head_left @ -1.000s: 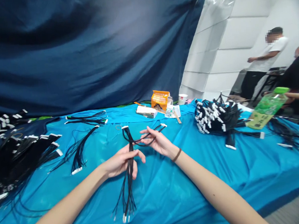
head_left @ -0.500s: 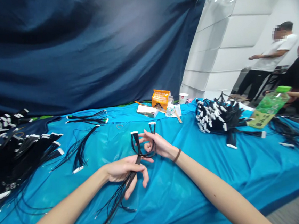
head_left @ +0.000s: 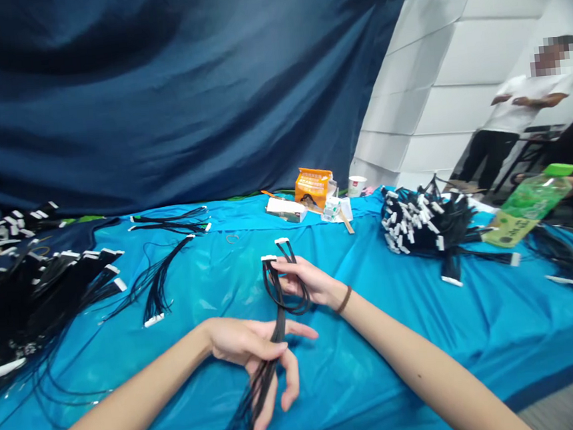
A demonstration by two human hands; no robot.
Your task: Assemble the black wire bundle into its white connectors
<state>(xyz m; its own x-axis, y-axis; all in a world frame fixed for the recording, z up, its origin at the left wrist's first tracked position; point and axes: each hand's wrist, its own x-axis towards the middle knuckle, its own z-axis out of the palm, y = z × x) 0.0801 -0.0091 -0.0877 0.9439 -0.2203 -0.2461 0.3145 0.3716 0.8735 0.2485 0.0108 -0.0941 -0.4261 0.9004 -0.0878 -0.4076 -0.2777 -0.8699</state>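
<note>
Stretched between my hands is a black wire harness [head_left: 281, 317] with white connectors at its upper end. My right hand [head_left: 306, 281] pinches it just below one connector, and a few of its wires loop round beside the fingers to a second connector. Lower down, my left hand [head_left: 253, 352] has the wire bundle between thumb and fingers, with the other fingers spread. The loose wire ends hang below the left hand and are blurred. Left of my hands, another black wire harness [head_left: 158, 286] lies on the blue cloth [head_left: 358, 349].
Piles of black harnesses lie at left [head_left: 57, 295] and right [head_left: 417, 220]. At the back stand an orange carton [head_left: 313, 187], a white box [head_left: 286, 208] and a paper cup [head_left: 357, 185]. A person's hand holds a green-capped bottle [head_left: 531, 207] at right; another person [head_left: 532, 100] stands behind.
My left hand has slid down the harness toward me, away from the connectors. My right hand has closed in under the connector. The camera view has shifted slightly.
</note>
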